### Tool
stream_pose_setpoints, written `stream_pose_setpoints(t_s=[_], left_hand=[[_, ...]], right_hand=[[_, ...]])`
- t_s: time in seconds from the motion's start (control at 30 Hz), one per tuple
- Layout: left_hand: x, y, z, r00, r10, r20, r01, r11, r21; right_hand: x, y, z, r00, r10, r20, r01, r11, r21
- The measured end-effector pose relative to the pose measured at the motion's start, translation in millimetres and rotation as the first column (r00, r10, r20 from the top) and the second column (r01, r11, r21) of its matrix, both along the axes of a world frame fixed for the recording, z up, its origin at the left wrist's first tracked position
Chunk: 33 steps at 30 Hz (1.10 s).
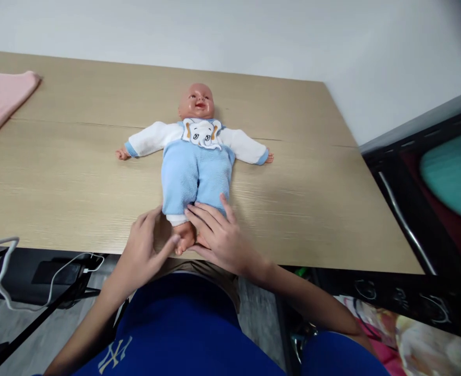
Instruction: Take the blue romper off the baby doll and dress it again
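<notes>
we note a plain, pale wall [253,36] behind the far edge of a wood-grained table [312,209]; its light brown top shows a thin seam running crosswise. we observe grey, streaked flooring [259,318] below. beside the table's right edge we record a black furnishing [402,180] with a shiny bar [407,224]. we find the lighting soft.

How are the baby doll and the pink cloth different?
The doll wears blue and white; what shows of the cloth is plain pink.
The doll has a rounded body with outstretched arms, while the cloth looks flat.
The doll is near the middle; the cloth runs off the left edge.
Both lie on the table.
</notes>
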<state>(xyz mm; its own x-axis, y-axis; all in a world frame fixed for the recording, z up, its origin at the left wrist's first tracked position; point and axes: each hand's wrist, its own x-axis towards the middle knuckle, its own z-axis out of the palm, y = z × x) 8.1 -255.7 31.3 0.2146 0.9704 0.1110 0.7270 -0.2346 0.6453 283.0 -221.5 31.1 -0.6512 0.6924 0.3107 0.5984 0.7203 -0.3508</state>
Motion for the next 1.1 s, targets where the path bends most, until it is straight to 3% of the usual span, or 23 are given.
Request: stream_pose_setpoints(t_s=[0.13, 0.33, 0.47, 0.6, 0.73, 0.83, 0.97, 1.1], left_hand=[[-7.7, -15.3, -10.4, 0.993, -0.111, -0.032, 0.112, 0.993, 0.045], [-18.1, -8.7, -25.0, 0.998, -0.055, -0.03, 0.057, 0.995, 0.085], [-23.6, -4.9, -20.1, 0.994, -0.109, -0.016, 0.11, 0.992, 0.068], [-33.4, 1.0, -9.6, 0.985, -0.168, -0.025, 0.17, 0.978, 0.124], [-40.5, 15.1, 8.5, 0.977, -0.208, -0.041, 0.211, 0.972, 0.102], [-28.8, 37.0, 25.9, 0.969, -0.246, -0.01, 0.247, 0.968, 0.04], [16.7, 85.8, 43.8, 0.982, -0.187, 0.0, 0.184, 0.964, 0.194], [69.7, 153.5, 54.5, 0.956, -0.264, -0.125, 0.29, 0.902, 0.32]], right_hand=[[-5.8, -2.9, -8.7, 0.998, -0.032, -0.052, 0.032, 0.999, -0.008], [-9.9, -10.2, -19.3, 0.977, -0.089, -0.193, 0.098, 0.994, 0.04], [5.3, -12.3, -24.0, 0.93, -0.166, -0.328, 0.21, 0.972, 0.102], [45.2, 0.1, -22.7, 0.869, -0.285, -0.404, 0.333, 0.941, 0.053], [101.8, 33.6, -27.7, 0.823, -0.472, -0.316, 0.499, 0.867, 0.007], [139.1, 74.8, -38.8, 0.819, -0.526, -0.229, 0.544, 0.839, 0.018], [166.0, 143.4, -52.4, 0.85, -0.497, -0.177, 0.512, 0.858, 0.05], [172.8, 199.2, -49.5, 0.869, -0.452, -0.2, 0.46, 0.888, -0.01]])
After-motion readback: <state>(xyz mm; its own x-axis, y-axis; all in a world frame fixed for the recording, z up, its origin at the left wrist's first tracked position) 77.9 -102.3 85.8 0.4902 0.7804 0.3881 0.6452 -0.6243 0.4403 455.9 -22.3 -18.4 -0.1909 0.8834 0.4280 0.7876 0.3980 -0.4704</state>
